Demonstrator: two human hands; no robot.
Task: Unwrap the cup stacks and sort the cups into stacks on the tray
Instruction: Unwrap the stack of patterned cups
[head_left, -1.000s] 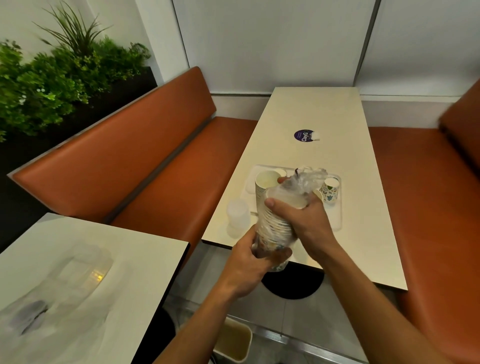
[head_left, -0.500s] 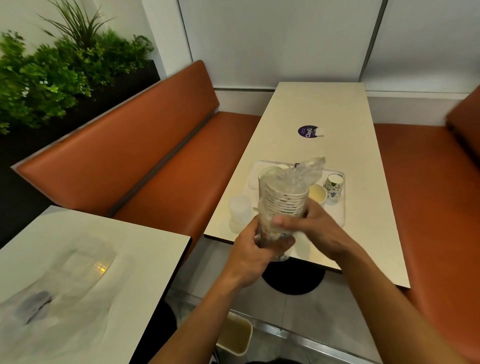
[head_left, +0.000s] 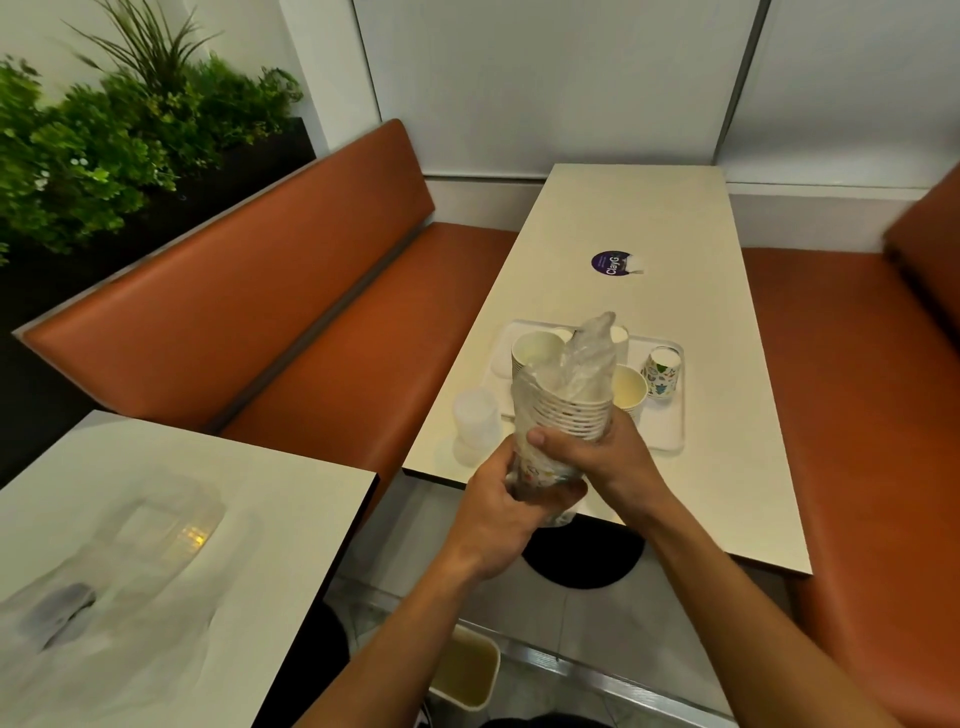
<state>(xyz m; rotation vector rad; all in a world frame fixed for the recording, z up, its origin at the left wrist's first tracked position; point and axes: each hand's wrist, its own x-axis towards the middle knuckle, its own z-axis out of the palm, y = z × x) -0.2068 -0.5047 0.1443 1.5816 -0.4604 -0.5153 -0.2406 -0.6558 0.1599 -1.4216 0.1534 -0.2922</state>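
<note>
Head view: wrapped cup stack (head_left: 569, 415) clasped by left grip (head_left: 496, 512), right grip (head_left: 610, 457); wrap not yet removed; few cups (head_left: 661, 373) placed on tray (head_left: 670, 434) beyond

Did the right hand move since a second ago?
Yes. The right hand slid down the wrapped cup stack, off its top; against the tray, it now sits lower in the picture, past the tray's near edge.

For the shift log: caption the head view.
The left hand and right hand grip a plastic-wrapped cup stack in front of the tray.
</note>
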